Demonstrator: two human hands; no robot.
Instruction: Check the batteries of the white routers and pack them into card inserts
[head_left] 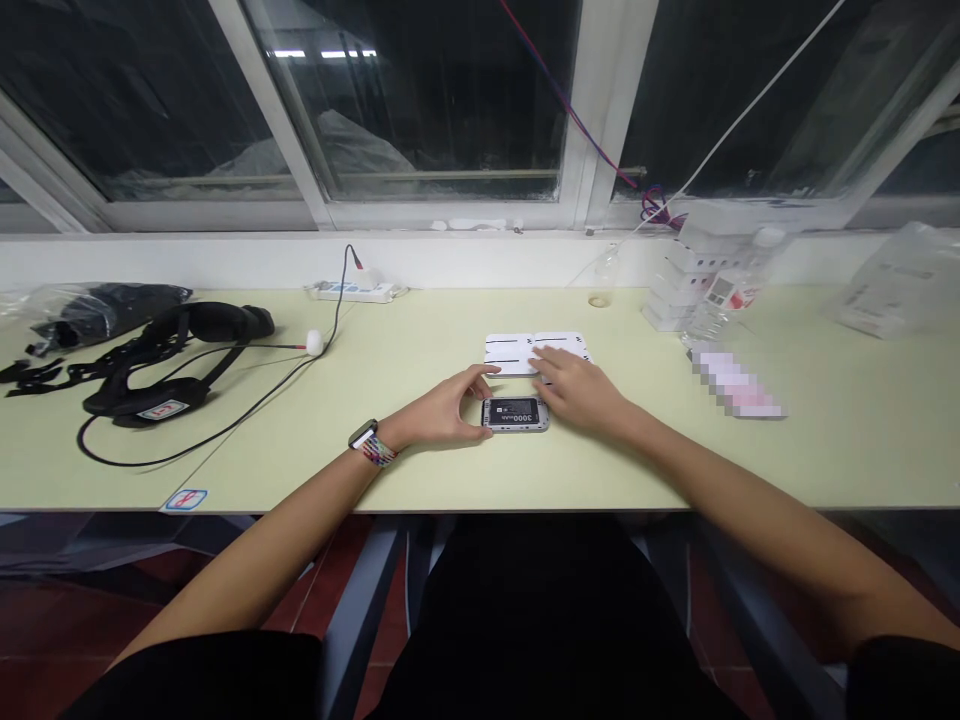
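"How was the left hand set?"

"The left hand [448, 408] was curved like a C around the left end of the grey device [544, 414], pinching it lightly — thumb at the near corner, fingers at the far one. The index finger reached out toward the white card [510, 345]."

"And where did the device lie?"

"Flat on the tabletop [465, 490], in front of the person, just nearer than the card. Its black battery [514, 411] faced up, marked 3000mAh."

"What about the right hand?"

"The right hand [581, 388] was palm down, fingers loosely spread over the card, thumb side near the device's right end. I couldn't tell whether it pressed on either."

"The arms?"

"Both angled inward from the lower corners — the left wrist wore a watch [363, 436], the right was bare."
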